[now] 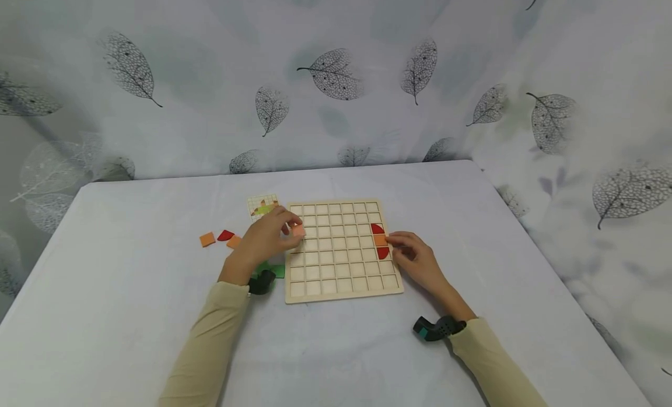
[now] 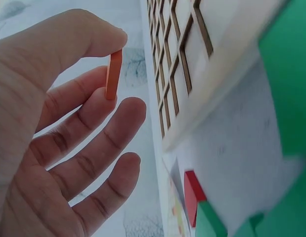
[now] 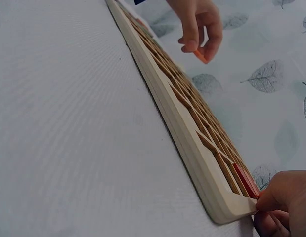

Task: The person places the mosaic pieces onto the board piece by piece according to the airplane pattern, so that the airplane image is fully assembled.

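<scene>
A pale wooden grid board (image 1: 336, 297) lies flat on the table. Over its left edge, my left hand (image 1: 265, 235) pinches an orange square tile (image 1: 298, 231) between thumb and fingertips; the left wrist view shows this orange tile (image 2: 113, 75) edge-on, the remaining fingers spread. My right hand (image 1: 417, 261) grips the board's right edge with thumb and fingers, beside another orange tile (image 1: 380, 240) set in the grid. Red rounded pieces, one upper (image 1: 377, 228) and one lower (image 1: 383, 253), sit above and below that tile. The right fingers' undersides are partly hidden.
Left of the board lie a loose orange tile (image 1: 207, 239), a red piece (image 1: 226, 235) and an orange piece partly behind the left hand. Green pieces (image 1: 278, 271) lie by the left wrist. A patterned card (image 1: 257, 202) rests near the board's upper left corner.
</scene>
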`<state>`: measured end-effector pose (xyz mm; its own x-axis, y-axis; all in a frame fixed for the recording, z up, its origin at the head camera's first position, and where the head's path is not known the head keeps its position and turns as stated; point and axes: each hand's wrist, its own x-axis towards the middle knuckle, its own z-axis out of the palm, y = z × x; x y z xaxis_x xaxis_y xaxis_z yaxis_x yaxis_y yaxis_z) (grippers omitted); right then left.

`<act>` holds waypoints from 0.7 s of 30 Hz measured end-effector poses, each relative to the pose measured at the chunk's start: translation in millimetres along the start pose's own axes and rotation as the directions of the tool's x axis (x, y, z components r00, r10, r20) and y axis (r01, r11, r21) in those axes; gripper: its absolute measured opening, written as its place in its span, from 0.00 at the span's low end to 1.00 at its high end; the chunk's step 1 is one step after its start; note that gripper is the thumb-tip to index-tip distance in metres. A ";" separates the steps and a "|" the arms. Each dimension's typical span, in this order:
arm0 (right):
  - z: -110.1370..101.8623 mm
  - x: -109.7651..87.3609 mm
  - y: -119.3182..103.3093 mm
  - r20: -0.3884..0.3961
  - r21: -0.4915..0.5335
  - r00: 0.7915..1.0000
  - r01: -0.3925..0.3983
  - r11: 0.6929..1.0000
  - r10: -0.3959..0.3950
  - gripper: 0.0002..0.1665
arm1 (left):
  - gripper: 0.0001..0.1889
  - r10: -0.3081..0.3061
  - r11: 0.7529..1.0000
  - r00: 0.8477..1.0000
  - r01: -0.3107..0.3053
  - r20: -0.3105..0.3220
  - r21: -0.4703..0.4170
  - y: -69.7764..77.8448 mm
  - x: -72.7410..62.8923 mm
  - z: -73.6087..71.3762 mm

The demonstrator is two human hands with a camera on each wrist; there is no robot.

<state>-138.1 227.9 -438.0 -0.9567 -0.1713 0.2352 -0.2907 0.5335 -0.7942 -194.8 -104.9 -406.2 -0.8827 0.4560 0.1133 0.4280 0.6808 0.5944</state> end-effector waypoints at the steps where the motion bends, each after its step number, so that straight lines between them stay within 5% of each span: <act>1: 1.1 0.6 5.4 -0.003 -0.001 1.000 0.000 1.000 0.000 0.18 | 0.15 0.004 1.000 1.000 -0.004 0.003 0.001 1.9 0.8 1.2; 7: 4.8 3.4 31.7 -0.008 0.001 1.000 -0.004 1.000 0.004 0.19 | 0.14 0.057 0.998 0.998 -0.057 0.019 0.002 11.2 7.4 9.4; 21: 4.5 3.2 35.0 -0.008 0.034 1.000 0.028 0.999 -0.028 0.19 | 0.13 0.130 0.991 0.987 -0.132 0.090 0.014 33.8 22.8 16.6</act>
<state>-151.3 242.3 -467.6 -0.9483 -0.1791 0.2619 -0.3170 0.5003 -0.8057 -197.3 -62.1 -396.7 -0.7984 0.5905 0.1178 0.5436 0.6228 0.5627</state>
